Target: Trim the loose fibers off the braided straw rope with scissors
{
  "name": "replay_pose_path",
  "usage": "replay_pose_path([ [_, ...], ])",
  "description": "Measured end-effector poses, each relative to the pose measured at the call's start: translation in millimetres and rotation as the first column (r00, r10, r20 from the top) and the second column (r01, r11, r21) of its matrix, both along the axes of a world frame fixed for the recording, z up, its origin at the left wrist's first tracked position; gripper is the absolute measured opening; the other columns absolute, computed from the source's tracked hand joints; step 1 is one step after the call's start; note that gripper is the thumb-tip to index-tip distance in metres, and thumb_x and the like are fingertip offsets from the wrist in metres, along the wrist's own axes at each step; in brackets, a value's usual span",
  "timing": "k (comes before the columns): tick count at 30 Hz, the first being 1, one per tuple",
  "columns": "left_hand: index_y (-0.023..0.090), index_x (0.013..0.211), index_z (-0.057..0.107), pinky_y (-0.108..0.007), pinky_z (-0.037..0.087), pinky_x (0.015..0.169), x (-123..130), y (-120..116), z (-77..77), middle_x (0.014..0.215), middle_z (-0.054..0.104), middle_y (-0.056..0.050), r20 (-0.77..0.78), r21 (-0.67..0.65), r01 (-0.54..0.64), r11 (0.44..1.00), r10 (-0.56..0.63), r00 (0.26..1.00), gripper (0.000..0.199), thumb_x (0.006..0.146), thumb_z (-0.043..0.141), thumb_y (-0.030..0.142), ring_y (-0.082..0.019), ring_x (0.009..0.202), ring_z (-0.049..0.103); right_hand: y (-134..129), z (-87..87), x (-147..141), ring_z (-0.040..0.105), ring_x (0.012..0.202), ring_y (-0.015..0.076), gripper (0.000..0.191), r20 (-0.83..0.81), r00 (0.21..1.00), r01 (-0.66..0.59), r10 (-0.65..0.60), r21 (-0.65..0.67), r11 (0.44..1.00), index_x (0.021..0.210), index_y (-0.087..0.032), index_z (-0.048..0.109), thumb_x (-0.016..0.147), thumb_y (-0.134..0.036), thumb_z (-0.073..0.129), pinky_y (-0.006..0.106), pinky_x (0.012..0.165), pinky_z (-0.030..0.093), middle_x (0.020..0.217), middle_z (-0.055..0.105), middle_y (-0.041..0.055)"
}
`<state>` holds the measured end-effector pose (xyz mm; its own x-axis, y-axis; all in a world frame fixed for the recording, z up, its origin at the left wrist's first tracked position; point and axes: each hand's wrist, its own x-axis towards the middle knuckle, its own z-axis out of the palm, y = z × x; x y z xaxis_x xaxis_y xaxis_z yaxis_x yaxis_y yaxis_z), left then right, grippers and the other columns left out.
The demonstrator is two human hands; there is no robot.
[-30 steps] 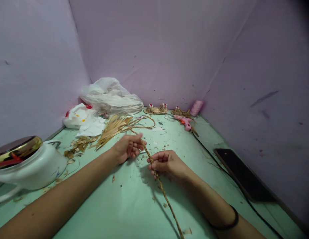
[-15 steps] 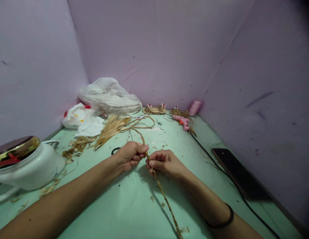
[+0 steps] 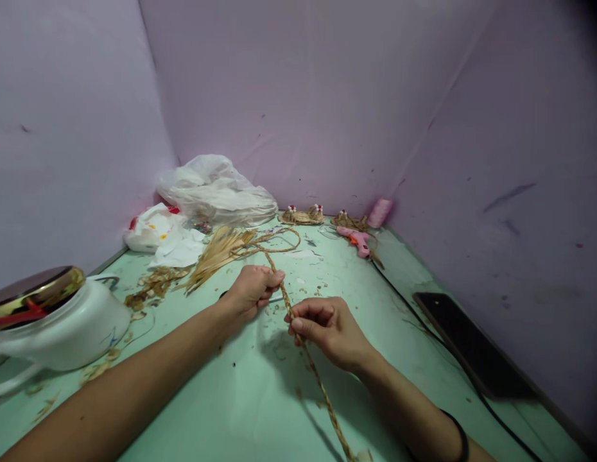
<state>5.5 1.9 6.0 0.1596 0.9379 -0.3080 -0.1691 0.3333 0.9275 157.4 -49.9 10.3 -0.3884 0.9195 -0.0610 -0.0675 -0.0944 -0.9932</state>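
Note:
A thin twisted cord of brown plant fibre (image 3: 322,393) runs from the near edge of the picture up through both hands. Beyond them it lies in loose loops on the table. My left hand (image 3: 255,287) pinches the cord between thumb and fingers at the farther point. Nearer to me, my right hand (image 3: 322,327) is closed on the same cord with thumb and forefinger. A short stretch of cord shows between the two hands. A bundle of dry straw-like strips (image 3: 216,253) lies behind my left hand, next to the loops.
On the left stands a white pot (image 3: 86,327) with a gold-rimmed lid. At the back are a white plastic bag (image 3: 216,192), woven pieces with beads (image 3: 301,216), a pink thread spool (image 3: 380,212) and a pink glue gun (image 3: 354,239). A phone (image 3: 472,346) and black cable lie right.
My hands have moved apart along the cord: the left slightly away from me, the right a little toward me. More cord shows between them. The view has shifted slightly.

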Motion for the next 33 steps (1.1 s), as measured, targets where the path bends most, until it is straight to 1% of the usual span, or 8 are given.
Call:
replay_pose_path([
  [4,0.01,0.061,0.056,-0.017,0.02,0.031,0.1,-3.9,-1.8,0.051,0.053,-0.002,0.036,-0.107,0.144,0.984,-0.141,0.989,0.036,0.06,0.064,0.045,-0.004,0.033,0.033,5.6,-8.1,-0.9,0.049,0.04,0.0095,0.015,0.025,0.993,0.117,-0.115,-0.071,0.991,0.059,-0.014,0.061,0.055,-0.026,0.071,0.023,0.042,0.037,0.046,0.055,-0.0022],
  [7,0.01,0.054,0.057,-0.017,0.02,0.031,3.3,-10.8,0.3,0.041,0.049,0.0,-0.067,-0.017,0.188,0.982,-0.189,0.98,0.032,0.052,0.071,0.039,-0.004,0.032,0.034,10.2,-15.0,0.3,0.051,0.04,0.009,0.018,-0.004,0.995,0.1,-0.101,-0.139,0.985,0.059,-0.014,0.061,0.054,-0.027,0.073,0.022,0.043,0.038,0.047,0.057,-0.0017],
  [12,0.011,0.048,0.055,-0.017,0.02,0.033,8.7,-16.6,7.1,0.033,0.043,0.003,-0.12,0.07,0.149,0.986,-0.14,0.983,0.025,0.05,0.071,0.029,-0.004,0.031,0.033,13.4,-11.0,10.3,0.058,0.05,0.0107,0.03,-0.133,0.987,-0.128,0.088,-0.336,0.933,0.074,-0.011,0.065,0.057,-0.035,0.074,0.025,0.052,0.046,0.063,0.065,0.0037],
  [16,0.01,0.05,0.057,-0.018,0.022,0.033,7.1,-16.8,10.8,0.033,0.043,0.004,-0.11,0.124,0.113,0.986,-0.1,0.989,0.021,0.053,0.069,0.027,-0.004,0.031,0.033,14.0,-4.2,22.4,0.061,0.054,0.0122,0.03,-0.089,0.952,-0.306,0.293,-0.35,0.885,0.078,-0.009,0.066,0.059,-0.03,0.074,0.024,0.053,0.047,0.064,0.066,0.0047],
  [19,0.01,0.053,0.058,-0.018,0.021,0.033,6.9,-16.6,12.9,0.034,0.044,0.003,-0.098,0.145,0.065,0.987,-0.051,0.994,0.021,0.055,0.069,0.027,-0.004,0.03,0.033,13.1,-1.0,26.9,0.06,0.054,0.0118,0.028,-0.075,0.932,-0.358,0.354,-0.321,0.876,0.077,-0.01,0.066,0.059,-0.029,0.074,0.024,0.054,0.047,0.062,0.066,0.0037],
  [26,0.011,0.051,0.054,-0.016,0.017,0.031,-0.8,-6.5,23.1,0.038,0.043,0.004,0.007,0.196,-0.114,0.974,0.115,0.993,0.017,0.056,0.066,0.021,-0.002,0.032,0.03,12.7,0.0,21.5,0.055,0.045,0.0082,0.029,-0.132,0.972,-0.223,0.195,-0.25,0.942,0.08,-0.011,0.066,0.063,-0.033,0.071,0.022,0.048,0.046,0.057,0.062,0.0011],
  [29,0.01,0.054,0.056,-0.015,0.018,0.031,-8.4,-1.3,26.3,0.042,0.045,0.004,0.013,0.215,-0.143,0.966,0.143,0.99,0.014,0.059,0.064,0.021,-0.002,0.033,0.031,13.2,-2.0,19.1,0.055,0.047,0.0083,0.029,-0.136,0.974,-0.209,0.181,-0.239,0.948,0.083,-0.011,0.066,0.062,-0.031,0.072,0.022,0.049,0.047,0.061,0.062,0.0012],
  [33,0.01,0.054,0.056,-0.016,0.021,0.03,-10.0,-0.1,22.0,0.039,0.046,0.002,-0.029,0.202,-0.148,0.968,0.157,0.987,0.015,0.061,0.064,0.021,-0.004,0.032,0.035,8.6,-1.0,13.1,0.052,0.044,0.0073,0.024,-0.121,0.983,-0.159,0.139,-0.176,0.972,0.073,-0.012,0.065,0.06,-0.03,0.073,0.022,0.048,0.046,0.055,0.059,-0.0011],
])
